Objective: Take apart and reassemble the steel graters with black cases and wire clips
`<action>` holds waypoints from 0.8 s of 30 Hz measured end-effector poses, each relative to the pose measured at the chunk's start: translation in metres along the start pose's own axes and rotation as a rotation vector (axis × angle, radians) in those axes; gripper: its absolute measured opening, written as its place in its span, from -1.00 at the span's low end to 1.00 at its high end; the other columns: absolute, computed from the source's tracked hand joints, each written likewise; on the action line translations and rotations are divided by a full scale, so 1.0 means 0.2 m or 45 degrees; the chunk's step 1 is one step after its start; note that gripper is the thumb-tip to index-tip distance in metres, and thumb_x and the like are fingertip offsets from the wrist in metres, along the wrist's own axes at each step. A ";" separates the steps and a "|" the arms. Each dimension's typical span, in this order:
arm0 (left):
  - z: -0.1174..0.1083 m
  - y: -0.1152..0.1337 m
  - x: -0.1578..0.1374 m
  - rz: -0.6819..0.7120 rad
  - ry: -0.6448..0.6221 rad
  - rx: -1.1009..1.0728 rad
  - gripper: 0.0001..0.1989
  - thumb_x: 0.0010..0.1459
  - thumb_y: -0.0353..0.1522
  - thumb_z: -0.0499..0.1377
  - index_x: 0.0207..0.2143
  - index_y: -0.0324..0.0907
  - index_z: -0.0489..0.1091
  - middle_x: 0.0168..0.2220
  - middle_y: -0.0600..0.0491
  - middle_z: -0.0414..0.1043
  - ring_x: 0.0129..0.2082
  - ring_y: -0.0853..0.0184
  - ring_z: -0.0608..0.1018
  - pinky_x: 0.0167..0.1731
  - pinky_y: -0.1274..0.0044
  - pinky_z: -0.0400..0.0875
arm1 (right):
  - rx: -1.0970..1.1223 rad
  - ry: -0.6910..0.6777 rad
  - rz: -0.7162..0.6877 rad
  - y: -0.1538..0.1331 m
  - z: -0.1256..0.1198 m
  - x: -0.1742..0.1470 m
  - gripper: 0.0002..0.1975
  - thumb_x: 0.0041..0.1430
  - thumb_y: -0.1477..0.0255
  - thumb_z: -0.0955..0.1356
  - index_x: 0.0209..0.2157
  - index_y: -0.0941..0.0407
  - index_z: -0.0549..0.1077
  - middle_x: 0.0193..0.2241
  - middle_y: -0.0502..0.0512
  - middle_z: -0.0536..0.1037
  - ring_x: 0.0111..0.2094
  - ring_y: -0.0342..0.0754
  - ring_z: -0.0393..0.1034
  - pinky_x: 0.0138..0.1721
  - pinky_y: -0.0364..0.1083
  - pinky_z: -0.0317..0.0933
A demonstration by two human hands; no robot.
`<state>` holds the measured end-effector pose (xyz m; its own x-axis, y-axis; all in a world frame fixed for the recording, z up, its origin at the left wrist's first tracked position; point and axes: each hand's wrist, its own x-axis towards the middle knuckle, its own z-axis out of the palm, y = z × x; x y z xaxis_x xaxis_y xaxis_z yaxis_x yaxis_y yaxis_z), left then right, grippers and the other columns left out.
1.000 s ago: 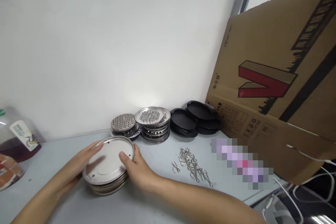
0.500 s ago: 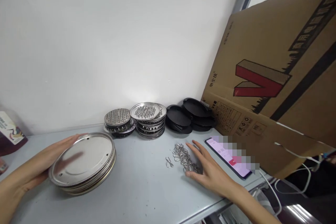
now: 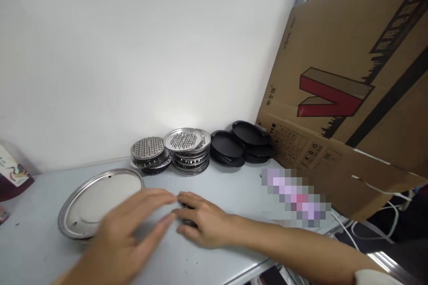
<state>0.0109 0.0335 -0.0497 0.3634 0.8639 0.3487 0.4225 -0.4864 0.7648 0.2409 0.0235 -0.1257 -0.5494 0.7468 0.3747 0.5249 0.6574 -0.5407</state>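
My right hand [image 3: 209, 222] is cupped low on the table, its fingers curled round a bunch of wire clips [image 3: 187, 221]. Only a little of their metal shows between the fingers; the rest is hidden. From the left my left hand [image 3: 133, 227], smeared by motion, reaches towards it with thumb and fingers apart and nothing seen between them. The two hands' fingertips nearly meet. Behind my left hand lies a stack of round metal plates [image 3: 103, 200], partly covered by that hand.
By the wall stand two stacks of round grater discs [image 3: 147, 148] [image 3: 183, 139] and several black round trays [image 3: 228, 146]. A large cardboard box [image 3: 337, 58] leans at the right. Before it lies a blurred-out phone [image 3: 294, 196]. A dark red bottle [image 3: 13, 191] stands far left.
My left hand has left the plate stack and moved right. My right hand has moved left, dragging the wire clips together; the single loose clip no longer shows apart.
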 end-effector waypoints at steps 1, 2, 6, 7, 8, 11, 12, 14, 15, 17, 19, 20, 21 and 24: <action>0.08 0.04 0.02 0.157 -0.152 0.081 -0.76 0.10 -0.26 0.23 -0.15 0.21 0.51 -0.06 0.15 0.53 -0.02 0.07 0.52 -0.02 0.30 0.46 | 0.069 0.004 -0.006 0.00 0.02 0.03 -0.67 0.20 0.37 0.34 -0.01 0.12 0.51 0.11 0.21 0.43 0.17 0.08 0.27 0.18 -0.01 0.15; 0.14 0.06 0.04 0.230 -0.249 0.122 -0.76 0.17 -0.32 0.15 -0.13 0.15 0.49 -0.08 0.10 0.52 -0.06 0.12 0.53 -0.04 0.32 0.46 | 0.154 -0.024 -0.004 0.00 0.01 0.06 -0.71 0.19 0.38 0.35 -0.07 0.14 0.54 0.04 0.19 0.48 0.10 0.06 0.34 0.12 -0.03 0.22; 0.26 -0.03 0.11 0.174 -0.246 0.219 -0.69 0.19 -0.51 -0.03 -0.09 -0.05 0.34 -0.15 -0.01 0.47 -0.17 0.20 0.53 -0.16 0.35 0.45 | 0.567 -0.375 0.166 0.08 -0.18 0.20 -0.71 0.27 0.32 0.28 -0.14 0.15 0.56 -0.24 0.07 0.59 -0.18 -0.03 0.48 -0.08 -0.05 0.35; 0.27 -0.07 0.11 0.135 -0.213 0.246 -0.70 0.18 -0.52 -0.03 -0.09 -0.08 0.31 -0.14 -0.03 0.45 -0.15 0.20 0.52 -0.15 0.33 0.44 | 0.651 -0.437 0.261 0.12 -0.24 0.23 -0.69 0.27 0.29 0.28 -0.13 0.15 0.56 -0.26 0.06 0.59 -0.20 -0.03 0.48 -0.12 -0.04 0.37; 0.28 -0.10 0.10 0.099 -0.189 0.273 -0.72 0.19 -0.50 -0.01 -0.07 -0.10 0.29 -0.12 -0.06 0.43 -0.13 0.18 0.51 -0.12 0.31 0.43 | 0.728 -0.449 0.358 0.16 -0.29 0.25 -0.68 0.23 0.28 0.31 -0.11 0.16 0.54 -0.26 0.08 0.59 -0.21 -0.03 0.48 -0.19 -0.05 0.40; 0.30 -0.17 0.07 0.015 -0.252 0.313 -0.68 0.22 -0.29 0.12 0.02 -0.16 0.27 0.02 -0.15 0.36 0.03 0.09 0.43 0.03 0.22 0.35 | 0.577 -0.424 0.533 0.27 -0.37 0.25 -0.70 0.18 0.34 0.34 -0.11 0.19 0.52 -0.36 0.12 0.56 -0.39 -0.09 0.46 -0.46 -0.16 0.37; 0.31 -0.18 0.06 0.005 -0.318 0.306 -0.54 0.18 -0.19 0.18 0.08 -0.18 0.26 0.09 -0.18 0.32 0.11 0.05 0.36 0.09 0.20 0.30 | 0.477 -0.415 0.558 0.29 -0.37 0.23 -0.71 0.17 0.38 0.33 -0.11 0.20 0.51 -0.43 0.09 0.54 -0.48 -0.12 0.42 -0.53 -0.19 0.32; 0.33 -0.19 0.05 0.031 -0.467 0.277 -0.26 0.06 -0.03 0.26 0.19 -0.18 0.20 0.24 -0.22 0.16 0.26 -0.04 0.18 0.19 0.15 0.16 | 0.353 -0.420 0.575 0.30 -0.36 0.19 -0.73 0.14 0.44 0.33 -0.13 0.21 0.52 -0.54 0.03 0.48 -0.59 -0.16 0.33 -0.61 -0.21 0.23; 0.34 -0.19 0.05 0.066 -0.532 0.265 -0.19 0.00 0.02 0.29 0.22 -0.16 0.20 0.28 -0.22 0.09 0.30 -0.07 0.09 0.22 0.12 0.10 | 0.342 -0.449 0.571 0.29 -0.35 0.17 -0.74 0.12 0.46 0.33 -0.15 0.21 0.52 -0.56 0.01 0.47 -0.61 -0.18 0.30 -0.61 -0.22 0.22; 0.35 -0.19 0.05 0.161 -0.620 0.249 -0.22 -0.06 0.01 0.34 0.17 -0.11 0.29 0.28 -0.18 0.10 0.31 -0.09 0.07 0.23 0.11 0.06 | 0.334 -0.555 0.552 0.25 -0.34 0.15 -0.77 0.07 0.49 0.33 -0.22 0.20 0.55 -0.54 -0.01 0.48 -0.60 -0.19 0.29 -0.60 -0.23 0.20; 0.35 -0.18 0.04 0.245 -0.656 0.221 -0.44 -0.04 -0.11 0.38 0.02 -0.07 0.43 0.19 -0.11 0.25 0.25 -0.02 0.18 0.21 0.19 0.12 | 0.281 -0.675 0.519 0.20 -0.36 0.14 -0.83 0.03 0.47 0.36 -0.31 0.18 0.56 -0.52 -0.02 0.49 -0.57 -0.19 0.31 -0.56 -0.23 0.18; 0.34 -0.17 0.03 0.270 -0.658 0.201 -0.56 -0.01 -0.19 0.37 -0.05 -0.07 0.47 0.12 -0.07 0.32 0.19 0.05 0.26 0.18 0.25 0.16 | 0.241 -0.716 0.501 0.17 -0.36 0.13 -0.85 0.01 0.45 0.39 -0.34 0.17 0.57 -0.51 -0.03 0.50 -0.54 -0.19 0.33 -0.53 -0.23 0.18; 0.33 -0.17 0.03 0.281 -0.654 0.180 -0.67 0.03 -0.27 0.36 -0.12 -0.08 0.49 0.06 -0.04 0.37 0.13 0.12 0.33 0.15 0.31 0.21 | 0.193 -0.744 0.486 0.14 -0.37 0.13 -0.84 -0.02 0.41 0.43 -0.36 0.17 0.57 -0.51 -0.03 0.51 -0.52 -0.18 0.34 -0.51 -0.23 0.18; 0.29 -0.18 0.03 0.288 -0.652 0.137 -0.87 0.12 -0.40 0.28 -0.24 -0.10 0.50 -0.09 0.02 0.46 -0.03 0.25 0.43 0.04 0.44 0.29 | 0.008 -0.807 0.464 0.05 -0.37 0.10 -0.74 -0.16 0.32 0.52 -0.38 0.14 0.56 -0.52 -0.06 0.51 -0.51 -0.16 0.33 -0.51 -0.22 0.13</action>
<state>0.0464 0.0483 -0.1067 0.7996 0.5761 0.1696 0.3599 -0.6857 0.6326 0.2841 0.0524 -0.0685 -0.6123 0.7154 -0.3367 0.7434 0.3760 -0.5531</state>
